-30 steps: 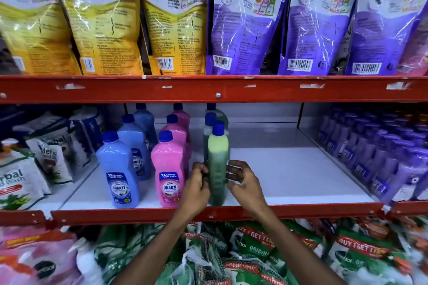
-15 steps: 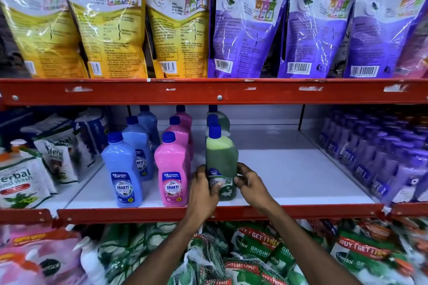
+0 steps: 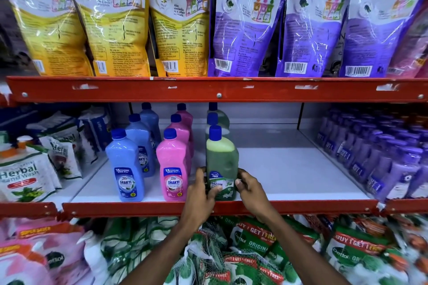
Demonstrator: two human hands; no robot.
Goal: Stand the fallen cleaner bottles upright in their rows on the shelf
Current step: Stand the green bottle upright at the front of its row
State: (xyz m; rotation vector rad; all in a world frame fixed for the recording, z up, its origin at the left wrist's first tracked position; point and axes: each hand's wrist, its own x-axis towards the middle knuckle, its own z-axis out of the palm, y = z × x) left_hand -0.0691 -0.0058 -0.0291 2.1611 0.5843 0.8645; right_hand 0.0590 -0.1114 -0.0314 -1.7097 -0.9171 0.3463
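Note:
A green cleaner bottle (image 3: 221,159) with a blue cap stands upright at the front of the white shelf (image 3: 289,176), label facing me. My left hand (image 3: 200,192) grips its lower left side and my right hand (image 3: 251,188) grips its lower right side. Behind it two more green bottles (image 3: 218,118) stand in a row. To the left stand a row of pink bottles (image 3: 173,166) and a row of blue bottles (image 3: 126,166), all upright.
Purple bottles (image 3: 375,157) crowd the shelf's right side. Herbal hand wash pouches (image 3: 25,176) lie at the left. The red shelf beam (image 3: 217,91) above carries yellow and purple refill pouches. Netted Dettol packs (image 3: 254,245) sit below.
Both hands turned the green bottle from side-on to label-forward and slid down to its base. The view has come a little closer to the shelf.

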